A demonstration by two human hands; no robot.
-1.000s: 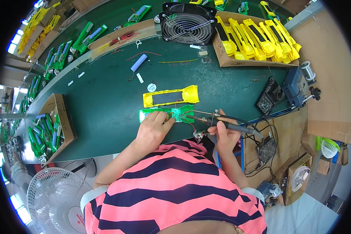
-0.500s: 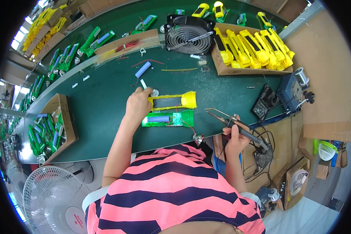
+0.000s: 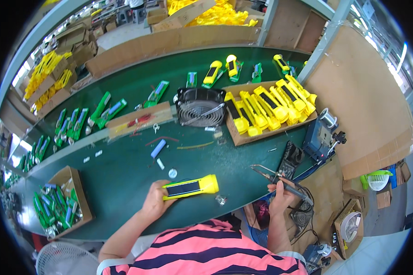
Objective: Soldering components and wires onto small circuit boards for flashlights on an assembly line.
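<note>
My left hand (image 3: pixel 155 200) is closed on the left end of a yellow flashlight shell (image 3: pixel 208 184), whose dark solar panel faces up. A green half-shell with a battery is not visible now; whether it is under the yellow one I cannot tell. Beside the shell's wide end lies a small shiny lamp reflector (image 3: pixel 220 200). To the right, my right hand (image 3: pixel 282 199) grips a soldering iron (image 3: pixel 294 189), its tip pointing left over the table. Beyond the shell are a round clear lens (image 3: pixel 172 173), a small white strip (image 3: pixel 160 164) and a blue battery cell (image 3: pixel 159 148).
A carton of yellow shells (image 3: pixel 270 130) stands at the back right, beside a black fan (image 3: pixel 200 107). The soldering station (image 3: pixel 317 140) and black iron stand (image 3: pixel 291 158) are at the right edge. At left sits a box of green battery assemblies (image 3: pixel 80 197). Green units line the belt behind.
The yellow shell, earlier open-side beside the green half, is now lifted in my left hand, panel up. The green half has gone from sight. The view has tilted up; the iron remains in my right hand.
</note>
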